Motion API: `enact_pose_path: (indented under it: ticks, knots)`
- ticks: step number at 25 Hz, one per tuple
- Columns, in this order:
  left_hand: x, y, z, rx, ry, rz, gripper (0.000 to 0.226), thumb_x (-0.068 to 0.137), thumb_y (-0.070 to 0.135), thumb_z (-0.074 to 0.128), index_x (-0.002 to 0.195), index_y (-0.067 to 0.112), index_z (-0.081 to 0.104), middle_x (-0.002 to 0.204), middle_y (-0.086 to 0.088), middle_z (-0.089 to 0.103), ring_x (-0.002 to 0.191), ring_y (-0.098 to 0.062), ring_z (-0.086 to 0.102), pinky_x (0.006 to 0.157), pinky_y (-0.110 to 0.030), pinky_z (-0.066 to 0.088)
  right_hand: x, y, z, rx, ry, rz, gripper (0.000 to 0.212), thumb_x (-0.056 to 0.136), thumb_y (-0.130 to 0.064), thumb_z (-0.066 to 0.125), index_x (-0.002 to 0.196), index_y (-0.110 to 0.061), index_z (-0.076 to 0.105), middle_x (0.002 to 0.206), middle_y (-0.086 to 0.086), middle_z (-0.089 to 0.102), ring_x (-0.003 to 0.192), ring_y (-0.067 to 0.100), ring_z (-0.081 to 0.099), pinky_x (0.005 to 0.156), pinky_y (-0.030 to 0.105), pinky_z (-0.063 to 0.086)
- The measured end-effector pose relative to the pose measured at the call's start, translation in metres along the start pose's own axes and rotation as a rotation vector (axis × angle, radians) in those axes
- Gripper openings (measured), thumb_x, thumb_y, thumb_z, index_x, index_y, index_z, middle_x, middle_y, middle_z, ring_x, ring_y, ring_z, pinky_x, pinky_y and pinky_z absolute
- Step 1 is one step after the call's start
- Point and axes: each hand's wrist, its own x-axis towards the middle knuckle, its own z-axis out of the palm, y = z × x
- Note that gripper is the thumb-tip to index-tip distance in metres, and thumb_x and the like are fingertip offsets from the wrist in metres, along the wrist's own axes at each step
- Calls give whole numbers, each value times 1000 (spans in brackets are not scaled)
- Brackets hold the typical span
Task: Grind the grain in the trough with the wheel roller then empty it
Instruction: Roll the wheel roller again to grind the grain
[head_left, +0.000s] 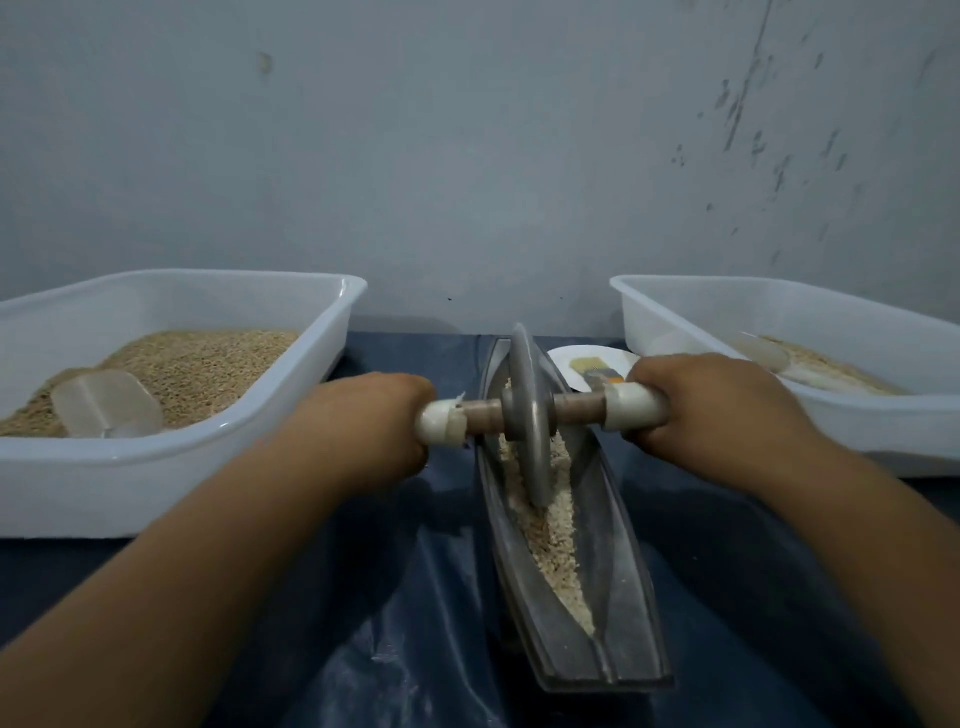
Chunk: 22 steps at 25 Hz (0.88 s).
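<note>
- The trough (613, 587), a long boat-shaped metal vessel, lies on the surface just right of centre, its length running from the near edge toward the wall.
- Pale crushed grain (553, 540) fills the narrow bottom of the trough along most of its length.
- The wheel roller (530, 415), a grey metal disc on a cross axle, stands upright in the far half of the trough with its lower rim sunk in the grain.
- The left hand (363, 421) is curled round the white sleeve at the left end of the axle; its grip is closed on the roller.
- The right hand (711, 405) is wrapped round the white sleeve at the right end, likewise gripping the roller.
- Just behind the trough, near the wall, a small white plate (571, 364) carries a brush (597, 371).
- A white tub (171, 467) on the left holds whole brown grain and a clear plastic scoop (106, 402) lying in it.
- A second white tub (883, 436) on the right holds a thin layer of paler material.
- The surface (389, 649) is covered in dark blue glossy sheeting, creased in front.
- The wall (467, 156) behind is pale grey-blue, with dark scuffs on its upper right.
</note>
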Motion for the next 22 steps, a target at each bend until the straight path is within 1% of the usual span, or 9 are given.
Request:
enact_pose_path:
  ticks: [2, 4, 6, 8, 11, 13, 15, 19, 22]
  knots:
    - [-15, 0, -13, -25, -124, 77, 18, 72, 32, 69, 83, 35, 55, 79, 11, 64, 71, -5, 61, 67, -30, 52, -13, 12, -21, 110, -254, -24, 25, 63, -52, 71, 84, -44, 62, 76, -16, 64, 69, 4, 61, 56, 26, 45]
    - [-34, 2, -31, -40, -182, 168, 22, 66, 40, 70, 82, 45, 56, 73, 18, 64, 62, 1, 60, 54, -22, 45, -29, 20, -43, 277, -535, -37, 48, 50, -64, 69, 95, -46, 65, 79, -20, 66, 66, 1, 64, 55, 22, 51]
    - [-45, 4, -45, -36, -216, 218, 29, 64, 46, 69, 87, 54, 52, 75, 32, 61, 63, 10, 58, 49, -17, 40, -37, 23, -55, 378, -655, -62, 57, 49, -67, 72, 101, -46, 65, 81, -17, 69, 67, 2, 66, 57, 22, 54]
    - [-42, 5, -41, -25, -182, 185, 28, 66, 45, 69, 86, 53, 53, 72, 26, 62, 60, 2, 60, 50, -19, 42, -35, 21, -47, 330, -585, -76, 55, 49, -68, 70, 99, -46, 65, 81, -15, 68, 68, 3, 66, 60, 28, 54]
    - [-21, 9, -12, 72, 96, 61, 14, 74, 36, 65, 77, 34, 51, 67, 9, 58, 62, -4, 55, 57, -26, 44, -19, 6, -16, 170, -210, -2, 29, 63, -53, 71, 89, -44, 62, 83, -17, 66, 73, 5, 61, 60, 30, 46]
    - [-8, 10, 5, 109, 241, 5, 15, 81, 33, 60, 79, 30, 45, 70, 8, 53, 67, -11, 52, 61, -29, 43, -6, -5, 2, 22, -7, 21, 22, 79, -42, 68, 100, -42, 63, 99, -13, 66, 91, 17, 61, 64, 29, 36]
    - [-1, 10, 10, 102, 280, -8, 13, 85, 32, 57, 82, 30, 44, 73, 8, 51, 70, -14, 53, 63, -30, 42, 1, -7, 11, -38, 42, 17, 26, 84, -38, 64, 110, -40, 62, 105, -7, 66, 100, 23, 60, 68, 29, 33]
    - [-12, 5, -7, 52, 60, 60, 13, 76, 32, 63, 79, 33, 50, 73, 11, 59, 68, -5, 57, 63, -27, 48, -12, 13, -14, 171, -287, -14, 20, 69, -43, 72, 84, -46, 59, 78, -13, 65, 74, 6, 62, 61, 26, 45]
    - [-35, 7, -29, 13, -59, 184, 22, 67, 39, 66, 80, 47, 52, 71, 16, 61, 61, 1, 57, 53, -20, 42, -31, 21, -41, 339, -603, -53, 44, 54, -58, 72, 95, -46, 62, 81, -20, 67, 68, 1, 65, 58, 23, 51]
